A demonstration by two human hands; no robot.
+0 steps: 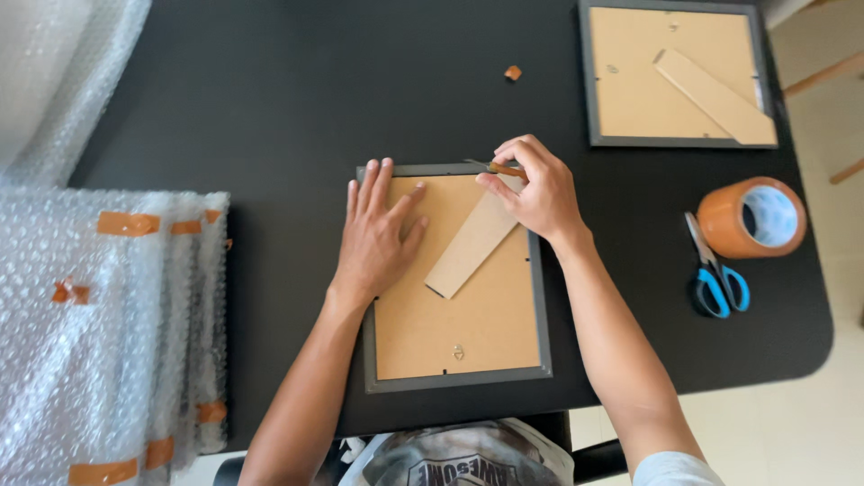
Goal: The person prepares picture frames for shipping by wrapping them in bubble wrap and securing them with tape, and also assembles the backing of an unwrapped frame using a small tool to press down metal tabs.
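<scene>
My left hand (376, 236) lies flat, fingers spread, on the frame (455, 277) back. My right hand (531, 187) pinches a tool (500, 167) at its top edge. Bubble-wrapped packages (108, 333) with orange tape sit left; tape roll (750, 217), scissors (715, 270) right.

A black tabletop (270, 108) with a rounded corner carries a grey picture frame lying face down (454, 378) near its front edge. A second grey frame, also face down (677, 139), sits at the far right. Between them and the right edge lie a roll of orange tape (727, 225), blue-handled scissors (717, 286) and a small orange scrap (512, 73). Bubble-wrapped, orange-taped packages (108, 333) stack at the left.
</scene>
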